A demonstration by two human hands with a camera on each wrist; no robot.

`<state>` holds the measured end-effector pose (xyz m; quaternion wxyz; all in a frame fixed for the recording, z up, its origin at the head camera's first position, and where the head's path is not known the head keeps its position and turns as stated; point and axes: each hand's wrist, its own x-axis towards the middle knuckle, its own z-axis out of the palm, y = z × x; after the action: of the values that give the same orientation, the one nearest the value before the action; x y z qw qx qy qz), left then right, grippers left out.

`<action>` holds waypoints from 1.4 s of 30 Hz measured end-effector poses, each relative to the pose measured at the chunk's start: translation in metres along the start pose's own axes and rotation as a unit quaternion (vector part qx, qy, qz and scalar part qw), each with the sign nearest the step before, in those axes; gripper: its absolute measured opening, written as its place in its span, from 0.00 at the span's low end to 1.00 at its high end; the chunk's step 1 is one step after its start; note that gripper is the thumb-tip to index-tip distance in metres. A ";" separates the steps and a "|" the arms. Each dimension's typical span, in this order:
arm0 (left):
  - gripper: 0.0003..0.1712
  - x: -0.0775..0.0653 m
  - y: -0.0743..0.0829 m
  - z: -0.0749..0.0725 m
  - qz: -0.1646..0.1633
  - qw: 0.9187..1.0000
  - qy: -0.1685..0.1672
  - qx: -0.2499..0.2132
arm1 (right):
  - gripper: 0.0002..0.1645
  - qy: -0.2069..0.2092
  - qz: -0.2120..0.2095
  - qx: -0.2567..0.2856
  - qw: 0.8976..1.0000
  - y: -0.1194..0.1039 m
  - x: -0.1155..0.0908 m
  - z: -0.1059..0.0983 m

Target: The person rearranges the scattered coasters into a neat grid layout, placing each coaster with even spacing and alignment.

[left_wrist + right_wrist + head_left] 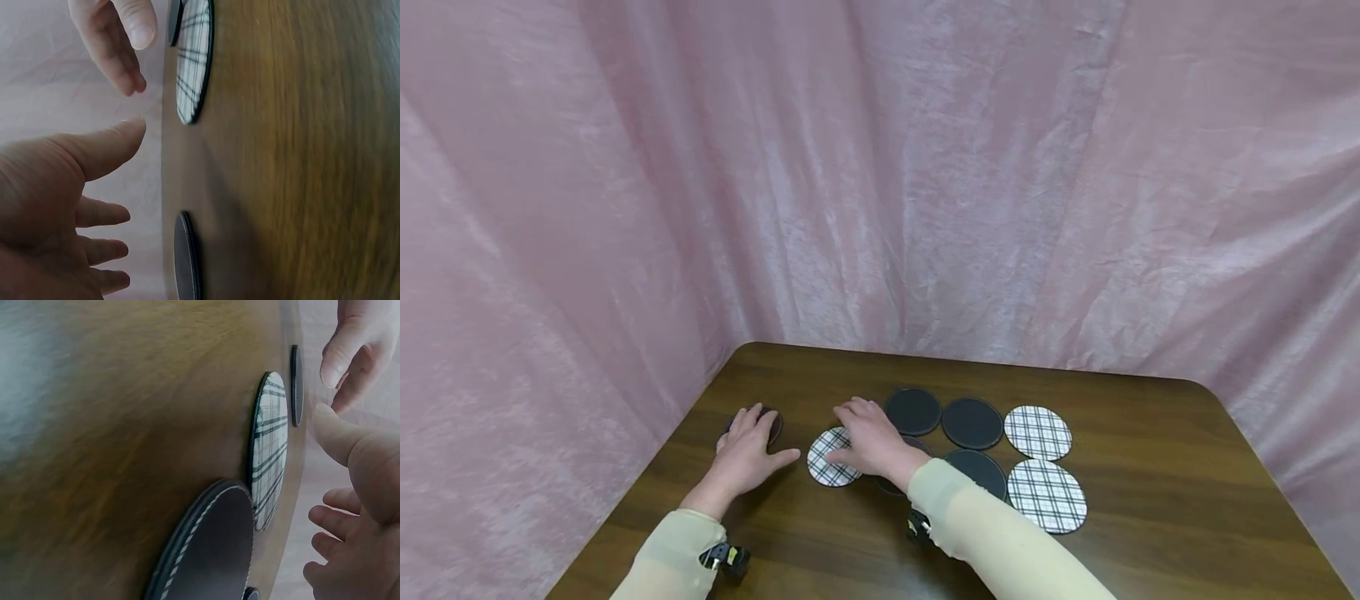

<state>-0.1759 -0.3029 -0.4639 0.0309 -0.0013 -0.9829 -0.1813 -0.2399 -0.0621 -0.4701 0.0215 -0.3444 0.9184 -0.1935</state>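
My left hand [743,454] hovers over a round black coaster [777,427] at the table's left, its fingers spread and its thumb out to the right. In the left wrist view, air shows between those fingers and the black coaster [185,259]. My right hand [874,439] is above a round plaid coaster [826,468], white with dark lines, and partly covers it. Its fingers are relaxed and hold nothing; the right wrist view shows them apart from the plaid coaster [272,450]. A stitched black coaster [212,544] lies close beside that one.
To the right, black coasters [972,422] lie flat in two rows, some partly hidden by my right hand and sleeve. Two plaid coasters [1047,496] end the rows. The brown wooden table [1180,483] has pink curtains [880,183] behind and beside it.
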 end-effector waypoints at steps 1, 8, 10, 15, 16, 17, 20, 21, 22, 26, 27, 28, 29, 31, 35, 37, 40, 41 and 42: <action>0.50 0.000 -0.002 0.000 -0.003 1.000 -0.002 0.002 | 0.48 -0.004 0.001 0.002 1.000 -0.001 0.001 0.000; 0.49 0.001 -0.016 -0.002 -0.010 1.000 -0.005 0.009 | 0.49 -0.016 -0.004 -0.006 1.000 -0.007 0.011 0.003; 0.50 0.003 -0.022 -0.003 -0.010 1.000 -0.001 0.010 | 0.50 -0.016 -0.008 -0.011 1.000 -0.009 0.014 0.004; 0.51 0.008 -0.036 -0.007 -0.015 1.000 0.002 0.012 | 0.50 -0.022 -0.014 -0.018 1.000 -0.013 0.022 0.008; 0.52 0.009 -0.038 -0.008 -0.018 1.000 0.001 0.011 | 0.50 -0.023 -0.012 -0.021 0.999 -0.013 0.023 0.008; 0.51 0.009 -0.041 -0.009 -0.021 1.000 0.000 0.010 | 0.50 -0.025 -0.010 -0.022 0.999 -0.014 0.024 0.009; 0.50 0.010 -0.048 -0.009 -0.033 0.999 -0.005 0.009 | 0.51 -0.031 -0.002 -0.026 0.999 -0.015 0.028 0.013; 0.50 0.010 -0.051 -0.009 -0.040 0.999 -0.007 0.008 | 0.51 -0.032 -0.001 -0.028 0.999 -0.016 0.029 0.014; 0.50 0.010 -0.054 -0.009 -0.046 0.999 -0.009 0.007 | 0.51 -0.032 -0.001 -0.030 0.999 -0.016 0.030 0.015; 0.50 0.013 -0.065 -0.008 -0.067 0.998 -0.015 0.004 | 0.50 -0.037 0.001 -0.030 0.999 -0.020 0.033 0.017; 0.50 0.013 -0.067 -0.008 -0.070 0.997 -0.016 0.003 | 0.50 -0.036 0.000 -0.029 0.999 -0.021 0.034 0.017; 0.50 0.014 -0.068 -0.008 -0.073 0.997 -0.018 0.002 | 0.50 -0.036 -0.001 -0.028 0.999 -0.022 0.034 0.017; 0.50 0.014 -0.070 -0.008 -0.075 0.997 -0.019 0.001 | 0.50 -0.037 -0.001 -0.028 0.999 -0.024 0.035 0.018; 0.51 0.014 -0.072 -0.009 -0.077 0.997 -0.023 0.000 | 0.50 -0.037 -0.001 -0.030 0.999 -0.026 0.036 0.018; 0.54 0.014 -0.073 -0.011 -0.082 0.996 -0.033 0.004 | 0.50 -0.043 0.003 -0.034 0.999 -0.029 0.039 0.022; 0.56 0.015 -0.074 -0.011 -0.083 0.996 -0.038 0.007 | 0.50 -0.047 0.005 -0.035 0.998 -0.029 0.041 0.024; 0.57 0.015 -0.071 -0.014 -0.084 0.995 -0.046 0.014 | 0.50 -0.052 0.004 -0.036 0.998 -0.030 0.043 0.027; 0.57 0.016 -0.071 -0.014 -0.085 0.995 -0.048 0.016 | 0.50 -0.053 0.004 -0.037 0.998 -0.031 0.043 0.028; 0.58 0.016 -0.071 -0.015 -0.086 0.995 -0.050 0.018 | 0.50 -0.053 0.003 -0.038 0.998 -0.032 0.044 0.028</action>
<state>-0.1918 -0.3746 -0.4746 -0.0339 0.0746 -0.9829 -0.1649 -0.2484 -0.1215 -0.4803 0.0574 -0.3523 0.9236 -0.1398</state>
